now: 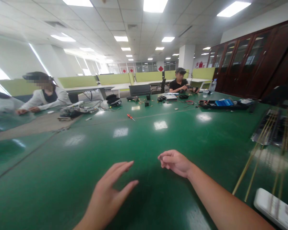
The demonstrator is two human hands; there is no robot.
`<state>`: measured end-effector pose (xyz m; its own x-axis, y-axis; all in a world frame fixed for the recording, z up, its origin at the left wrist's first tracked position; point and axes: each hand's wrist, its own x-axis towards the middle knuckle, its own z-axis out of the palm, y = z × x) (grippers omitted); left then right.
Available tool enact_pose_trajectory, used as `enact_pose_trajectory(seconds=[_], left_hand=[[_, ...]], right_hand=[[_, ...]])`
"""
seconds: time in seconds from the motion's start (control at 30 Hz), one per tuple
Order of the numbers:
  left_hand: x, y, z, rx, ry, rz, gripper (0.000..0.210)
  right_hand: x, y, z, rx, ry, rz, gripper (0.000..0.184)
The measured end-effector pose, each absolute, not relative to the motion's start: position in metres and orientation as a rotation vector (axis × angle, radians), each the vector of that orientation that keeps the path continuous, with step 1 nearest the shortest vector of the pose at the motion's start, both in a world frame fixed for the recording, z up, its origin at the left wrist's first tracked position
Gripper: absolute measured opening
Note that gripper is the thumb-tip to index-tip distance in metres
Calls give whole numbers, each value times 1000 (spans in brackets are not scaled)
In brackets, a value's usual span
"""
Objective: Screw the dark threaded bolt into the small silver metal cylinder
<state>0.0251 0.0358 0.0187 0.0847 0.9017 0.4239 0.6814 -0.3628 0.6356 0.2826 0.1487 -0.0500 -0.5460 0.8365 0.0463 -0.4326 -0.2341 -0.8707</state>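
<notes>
My left hand (112, 187) is held over the green tabletop (144, 137), thumb and fingers apart, with nothing between them. To its right, my right hand (174, 163) is closed in a pinch. A tiny dark spot shows at its fingertips, too small and blurred to name. Both hands are apart from each other. Beyond them lies a screwdriver (130, 117) with an orange handle, touched by neither hand.
Long thin sticks (252, 159) and dark metal-looking parts lie at right, near a white case (276, 207). Across the table are a black tray (223, 104), a water bottle (213, 85), small black boxes and electronic parts (76, 110). Two people (180, 84) sit there.
</notes>
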Motion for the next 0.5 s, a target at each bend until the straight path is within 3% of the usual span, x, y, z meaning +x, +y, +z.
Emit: enact_pose_trajectory(seconds=[0.07, 0.23, 0.5], left_hand=[[56, 67, 13, 2153, 1413, 1105, 53], [105, 106, -5, 2091, 1046, 1218, 20], [80, 69, 4, 1948, 1283, 1299, 9]], right_hand=[[283, 147, -50, -543, -1179, 1932, 29], [282, 147, -52, -480, -1206, 1977, 34], [279, 149, -54, -415, -1156, 1982, 33]])
